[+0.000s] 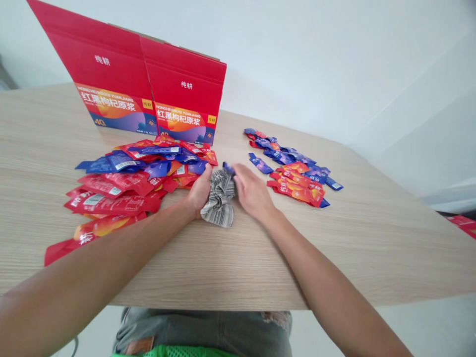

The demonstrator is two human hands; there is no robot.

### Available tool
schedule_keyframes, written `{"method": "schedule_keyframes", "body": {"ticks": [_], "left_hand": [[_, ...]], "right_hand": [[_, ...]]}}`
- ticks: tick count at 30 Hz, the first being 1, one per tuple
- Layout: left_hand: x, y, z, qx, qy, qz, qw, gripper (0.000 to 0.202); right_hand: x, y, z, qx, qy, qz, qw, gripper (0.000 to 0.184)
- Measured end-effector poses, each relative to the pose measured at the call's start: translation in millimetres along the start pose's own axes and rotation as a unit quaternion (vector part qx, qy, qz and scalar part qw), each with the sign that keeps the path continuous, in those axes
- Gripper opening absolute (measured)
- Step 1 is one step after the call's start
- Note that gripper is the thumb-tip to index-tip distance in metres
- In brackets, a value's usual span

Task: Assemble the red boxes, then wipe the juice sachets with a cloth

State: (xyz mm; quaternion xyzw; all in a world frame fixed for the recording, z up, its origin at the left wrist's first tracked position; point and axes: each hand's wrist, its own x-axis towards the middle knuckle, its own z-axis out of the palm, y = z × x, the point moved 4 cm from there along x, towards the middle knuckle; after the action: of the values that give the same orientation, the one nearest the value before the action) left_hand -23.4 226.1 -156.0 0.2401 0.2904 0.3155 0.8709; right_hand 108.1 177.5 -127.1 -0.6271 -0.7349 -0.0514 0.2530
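Note:
Above the wooden table (260,263), my left hand (201,192) is closed on a crumpled grey-and-white striped cloth (219,198), whose loose end hangs down toward me. My right hand (253,191) meets the cloth from the other side, fingers curled in. A small blue sachet (227,167) pokes out at the cloth's top, by my right fingertips; the rest of it is hidden by cloth and fingers. Just left of my left hand lies a heap of red and blue sachets (126,181). Beyond my right hand, more sachets (297,183) lie in overlapping rows, with one blue sachet (261,163) slightly apart.
Behind the heap stands a red carton (182,69) with printed panels, close to the white wall (297,59). The table's front edge runs just before my lap. At far right, part of a red object (463,223) shows below the table's edge.

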Motion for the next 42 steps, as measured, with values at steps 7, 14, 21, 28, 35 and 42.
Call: {"method": "schedule_keyframes", "body": {"ticks": [7,14,21,28,35,42], "left_hand": [[7,1,-3.3,0.045,-0.037,0.093,0.994,0.069],[-2,4,-2.7,0.082,-0.023,0.119,0.989,0.064],[-2,2,0.4,0.064,-0.034,0.096,0.993,0.063],[-6,6,6.8,0.089,-0.028,0.130,0.987,0.063],[0,6,0.8,0.078,-0.015,0.124,0.989,0.067],[2,2,0.9,0.083,-0.042,0.109,0.990,0.070]], "right_hand": [[-11,-21,24,0.003,-0.090,0.013,0.996,0.056],[-19,-46,6,-0.049,-0.127,0.024,0.990,0.055],[-16,-28,-20,0.074,0.006,0.097,0.993,0.046],[-14,-7,6,0.096,0.070,0.129,0.984,0.047],[-19,-33,15,-0.010,0.020,0.032,0.999,0.045],[-18,-53,4,-0.080,-0.101,0.024,0.991,0.051]]}}
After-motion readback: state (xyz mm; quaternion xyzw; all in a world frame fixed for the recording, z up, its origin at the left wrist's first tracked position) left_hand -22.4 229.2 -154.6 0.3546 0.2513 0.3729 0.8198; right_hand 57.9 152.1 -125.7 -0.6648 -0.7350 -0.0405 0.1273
